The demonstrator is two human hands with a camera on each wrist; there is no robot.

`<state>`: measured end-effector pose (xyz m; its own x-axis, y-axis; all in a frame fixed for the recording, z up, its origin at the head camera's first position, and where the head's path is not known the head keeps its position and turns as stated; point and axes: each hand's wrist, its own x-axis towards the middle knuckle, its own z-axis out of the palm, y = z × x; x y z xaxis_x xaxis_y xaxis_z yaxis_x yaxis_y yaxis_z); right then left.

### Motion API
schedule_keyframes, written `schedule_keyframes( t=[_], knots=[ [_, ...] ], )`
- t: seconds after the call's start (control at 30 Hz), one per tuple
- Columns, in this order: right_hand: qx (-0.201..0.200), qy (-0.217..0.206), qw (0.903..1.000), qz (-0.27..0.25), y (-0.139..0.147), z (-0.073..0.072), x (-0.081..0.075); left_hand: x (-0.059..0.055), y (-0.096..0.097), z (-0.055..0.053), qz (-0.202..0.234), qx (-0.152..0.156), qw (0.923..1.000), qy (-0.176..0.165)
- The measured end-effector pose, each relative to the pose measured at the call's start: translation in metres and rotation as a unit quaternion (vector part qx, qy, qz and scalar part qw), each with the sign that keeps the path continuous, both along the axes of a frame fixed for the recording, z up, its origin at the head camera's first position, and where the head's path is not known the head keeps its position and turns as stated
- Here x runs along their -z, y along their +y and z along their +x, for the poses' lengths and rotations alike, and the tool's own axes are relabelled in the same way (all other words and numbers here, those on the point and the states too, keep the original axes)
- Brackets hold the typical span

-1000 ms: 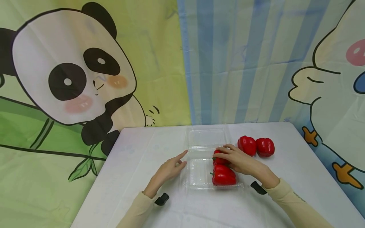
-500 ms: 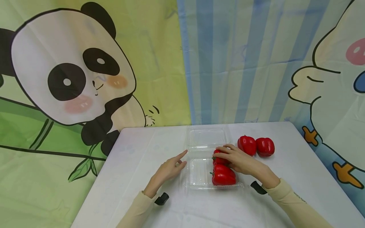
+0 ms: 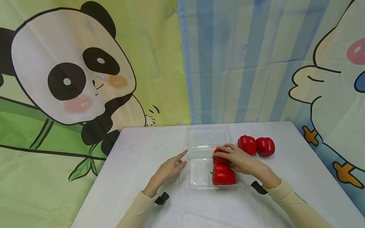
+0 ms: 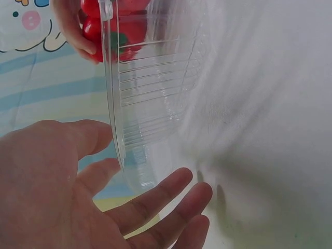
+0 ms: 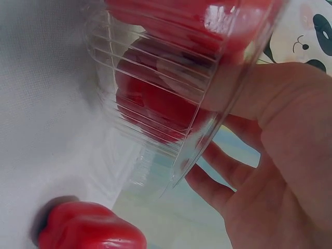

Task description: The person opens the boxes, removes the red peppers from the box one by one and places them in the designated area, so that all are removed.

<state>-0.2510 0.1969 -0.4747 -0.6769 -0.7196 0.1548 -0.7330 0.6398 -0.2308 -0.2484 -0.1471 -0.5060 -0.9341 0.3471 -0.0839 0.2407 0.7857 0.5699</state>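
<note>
A clear plastic clamshell box (image 3: 198, 174) lies open on the table, its lid (image 3: 206, 138) folded back away from me. Two red bell peppers fill its right side: a near pepper (image 3: 224, 176) and a far pepper (image 3: 217, 161). My right hand (image 3: 243, 161) grips the far pepper from above, covering part of it. In the right wrist view, that pepper (image 5: 155, 106) shows through the ribbed wall, the thumb inside the box. My left hand (image 3: 167, 171) is at the box's left side, fingers relaxed; its thumb and index fingertips are right at the rim in the left wrist view.
Two more red bell peppers, one pepper (image 3: 246, 145) and another (image 3: 265, 147), sit side by side right of the lid. The white table (image 3: 159, 142) ends at a cartoon-printed curtain (image 3: 159, 63). Dark wrist straps (image 3: 162, 199) hang under both wrists.
</note>
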Motion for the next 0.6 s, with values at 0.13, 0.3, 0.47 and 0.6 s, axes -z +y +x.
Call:
schedule_keyframes(
  t=[0.13,0.3,0.47,0.6],
  knots=[
    [-0.003,0.006,1.0,-0.003,0.0006,0.0006,-0.0014,-0.0004,0.0002,-0.0001,-0.001,0.002,1.0,0.003],
    [-0.005,0.013,0.9999,-0.004,0.0009,0.0004,-0.002,-0.0005,0.0002,-0.0006,-0.003,0.005,1.0,0.007],
    [-0.008,0.018,0.9998,-0.005,0.0008,0.0005,-0.0024,-0.0002,0.0006,-0.0004,-0.003,0.004,1.0,0.006],
    [-0.01,0.022,0.9997,-0.007,0.0006,0.0003,-0.0032,-0.0001,0.0016,-0.0003,-0.001,0.003,1.0,0.005]
  ],
)
